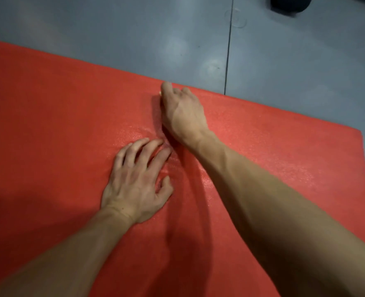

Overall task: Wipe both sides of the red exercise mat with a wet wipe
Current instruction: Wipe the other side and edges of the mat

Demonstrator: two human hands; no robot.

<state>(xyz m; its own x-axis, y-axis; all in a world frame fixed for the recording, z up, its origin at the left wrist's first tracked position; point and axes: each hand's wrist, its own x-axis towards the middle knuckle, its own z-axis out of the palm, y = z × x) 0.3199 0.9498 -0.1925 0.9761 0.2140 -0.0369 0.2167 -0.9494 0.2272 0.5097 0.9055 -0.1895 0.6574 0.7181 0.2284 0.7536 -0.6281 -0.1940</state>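
Fingers (147,151) of left hand (134,183) spread on red mat (48,108).

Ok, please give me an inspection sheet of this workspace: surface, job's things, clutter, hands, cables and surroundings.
Surface: grey floor with a dark seam.
Job's things: red exercise mat lies flat on the floor, with shiny wet-looking patches near the hands; wet wipe is almost hidden, only a pale scrap shows under the right hand.
Clutter: dark object at the top edge, cut off, cannot be identified.
Hands: left hand rests on the mat, fingers spread; right hand reaches to the far edge, fingers curled over the wipe.
Cables: nothing seen.
Surroundings: nothing seen beyond the floor.
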